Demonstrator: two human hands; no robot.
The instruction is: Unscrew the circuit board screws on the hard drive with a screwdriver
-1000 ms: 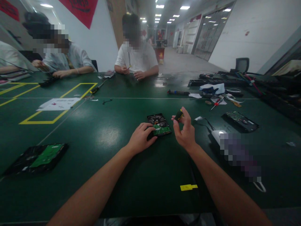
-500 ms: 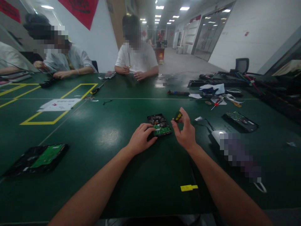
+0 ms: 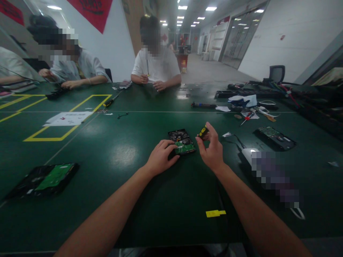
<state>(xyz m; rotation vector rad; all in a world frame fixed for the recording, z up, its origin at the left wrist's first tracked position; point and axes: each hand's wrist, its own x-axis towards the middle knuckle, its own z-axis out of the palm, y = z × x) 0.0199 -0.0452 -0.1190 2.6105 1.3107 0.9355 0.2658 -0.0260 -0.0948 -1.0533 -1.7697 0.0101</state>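
Observation:
A hard drive [image 3: 179, 135] lies on the green table in front of me, its dark casing and green circuit board [image 3: 184, 147] facing up. My left hand [image 3: 162, 157] grips its near left side, fingers over the board's edge and thumb along the near side. To the right of the drive, my right hand [image 3: 212, 150] pinches the black and yellow handle of a screwdriver [image 3: 203, 132] between thumb and fingertips. The handle is tilted, and I cannot make out its shaft or tip.
Another hard drive [image 3: 55, 178] lies at left, and one more [image 3: 276, 138] at right. Near my right forearm are a pixelated long object [image 3: 273, 175] with a cord and a yellow tag [image 3: 215, 213]. A red screwdriver [image 3: 248, 117] lies farther back. Co-workers [image 3: 157, 66] sit across the table.
The screwdriver's handle has turned slightly between my right fingers, showing more of its yellow patches. My left hand and the hard drive stay in place.

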